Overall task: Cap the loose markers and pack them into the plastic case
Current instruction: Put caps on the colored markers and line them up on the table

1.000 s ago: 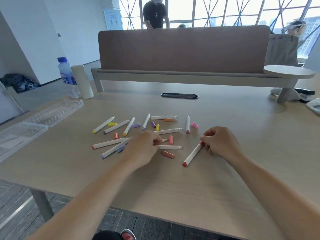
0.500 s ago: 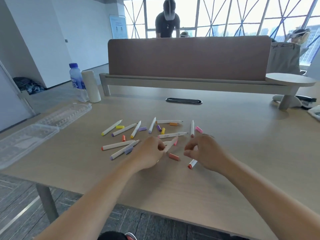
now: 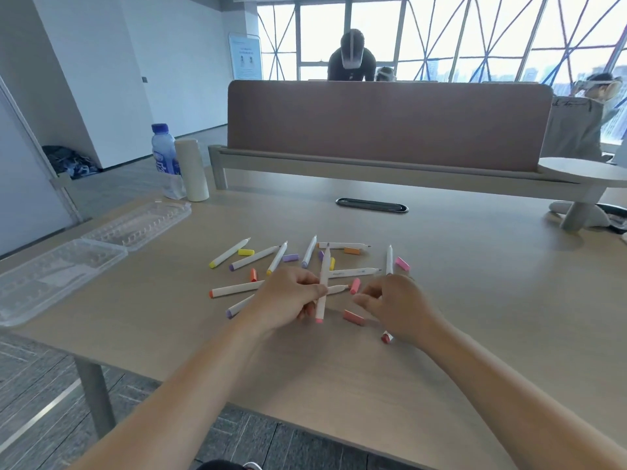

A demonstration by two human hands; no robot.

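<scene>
Holding an uncapped white marker [image 3: 321, 293] with a pink end, the left hand [image 3: 288, 300] has its fingers closed around the barrel, the tip pointing toward the far edge of the tabletop [image 3: 475, 300] and the pink end just above the wood. The right hand [image 3: 397, 307] hovers just beside it, fingers curled loosely over a salmon cap [image 3: 353, 316] that lies on the surface; whether they touch the cap cannot be told. A red-ended marker [image 3: 386, 337] shows partly under that hand.

More white markers [image 3: 251, 258] and loose caps [image 3: 246, 252] in yellow, purple, orange and pink lie scattered around the middle of the tabletop, beyond both hands. Small print on one barrel is too blurred to read. The clear plastic case [image 3: 68, 266] lies open along the left edge, well apart from the markers.

At the far left corner stand a water bottle [image 3: 163, 154] with a blue label, its writing unreadable, and a pale cylinder [image 3: 191, 169] beside it. The surface is light wood grain with a dark oval cable slot [image 3: 371, 205] near the far edge, backed by a brown divider panel [image 3: 386, 123]. Behind it are large windows with diagonal framing, white walls, a wall poster [image 3: 246, 56] with illegible text, and grey floor.
</scene>
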